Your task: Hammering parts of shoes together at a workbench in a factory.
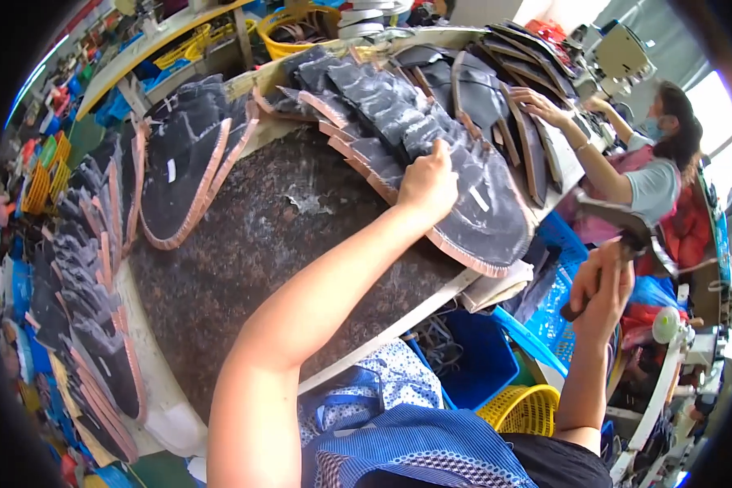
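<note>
On the dark, worn work slab (244,268), a row of overlapping dark shoe uppers (488,203) with pinkish-brown edges runs toward the back. My left hand (428,185) is closed at the inner side of the front upper, its thumb uppermost; the fingertips are partly hidden. Raised at the right, clear of the slab, my right hand (602,286) grips a hammer (618,215). The hammer's metal head is above the fist, and the butt of its dark handle shows below.
More uppers (183,167) lie fanned along the left side. A co-worker (659,163) at the right has one hand on dark pieces (537,150) at the back. Blue crates (557,301) and a yellow basket (533,407) stand below the slab's right edge.
</note>
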Demonstrator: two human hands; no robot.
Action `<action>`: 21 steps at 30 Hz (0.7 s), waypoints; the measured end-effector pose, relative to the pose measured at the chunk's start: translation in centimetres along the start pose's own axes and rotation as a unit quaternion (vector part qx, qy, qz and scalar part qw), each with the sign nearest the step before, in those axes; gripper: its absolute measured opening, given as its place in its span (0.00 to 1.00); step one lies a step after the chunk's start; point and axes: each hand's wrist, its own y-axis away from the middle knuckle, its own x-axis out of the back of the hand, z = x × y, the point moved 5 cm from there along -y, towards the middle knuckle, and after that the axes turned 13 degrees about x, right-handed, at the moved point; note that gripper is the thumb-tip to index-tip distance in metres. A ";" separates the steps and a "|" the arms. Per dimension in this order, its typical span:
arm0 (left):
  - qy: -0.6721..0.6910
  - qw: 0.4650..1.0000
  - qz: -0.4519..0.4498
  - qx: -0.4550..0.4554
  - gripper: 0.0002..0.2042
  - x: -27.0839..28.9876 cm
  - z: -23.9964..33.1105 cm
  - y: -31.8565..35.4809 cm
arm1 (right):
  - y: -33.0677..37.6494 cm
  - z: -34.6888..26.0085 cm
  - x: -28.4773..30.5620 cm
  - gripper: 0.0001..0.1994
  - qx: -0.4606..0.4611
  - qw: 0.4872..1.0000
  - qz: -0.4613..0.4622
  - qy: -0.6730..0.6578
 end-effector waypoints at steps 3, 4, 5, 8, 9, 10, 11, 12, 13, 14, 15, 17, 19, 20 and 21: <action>-0.085 0.981 0.096 -0.142 0.24 1.6 2.7 2.1 | 0.6 2.8 -1.9 0.17 -0.076 0.994 -0.048 0.056; -0.069 0.970 0.109 -0.207 0.25 2.7 3.8 3.1 | 0.7 2.9 -1.7 0.17 -0.068 0.995 -0.046 0.063; -0.060 0.953 0.118 -0.273 0.27 4.4 4.2 3.9 | 0.6 3.3 -1.3 0.17 -0.059 0.995 -0.042 0.067; -0.080 0.949 0.091 -0.291 0.21 11.3 1.0 4.3 | -0.2 4.2 -0.2 0.15 -0.019 0.995 -0.085 0.047; -0.092 0.946 0.136 -0.280 0.16 15.3 -1.7 3.2 | -0.6 4.0 -1.1 0.14 -0.013 0.994 -0.100 0.034; -0.126 0.948 0.169 -0.239 0.13 19.8 -4.5 1.7 | -1.0 3.4 -2.7 0.13 -0.034 0.994 -0.101 0.040; -0.208 0.944 0.210 -0.151 0.14 24.2 -7.5 0.2 | -1.6 3.6 -3.9 0.13 -0.034 0.993 -0.102 0.038; -0.324 0.907 0.261 -0.066 0.16 29.5 -11.6 -1.6 | -2.3 3.7 -5.9 0.13 -0.054 0.988 -0.141 0.024; -0.460 0.824 0.329 -0.039 0.17 33.0 -14.3 -1.0 | -3.0 4.3 -7.7 0.12 -0.078 0.981 -0.175 0.014; -0.503 0.800 0.325 -0.030 0.17 35.4 -17.2 -0.2 | -3.5 4.6 -10.4 0.12 -0.107 0.974 -0.200 -0.005; -0.540 0.777 0.322 -0.021 0.17 37.3 -19.0 0.3 | -4.0 4.5 -13.7 0.12 -0.132 0.965 -0.226 -0.020; -0.402 0.895 0.193 -0.024 0.15 39.0 -18.8 -0.6 | -5.0 4.3 -19.8 0.11 -0.145 0.935 -0.316 -0.066; -0.380 0.903 0.191 -0.056 0.12 37.5 -16.9 -0.6 | -6.2 4.0 -26.0 0.10 -0.127 0.922 -0.365 -0.030; -0.376 0.897 0.206 -0.111 0.10 37.1 -16.0 0.1 | -6.7 3.3 -29.6 0.11 -0.092 0.906 -0.411 -0.041; -0.372 0.886 0.221 -0.166 0.08 36.7 -15.1 1.0 | -7.2 4.7 -32.9 0.13 -0.067 0.896 -0.436 -0.062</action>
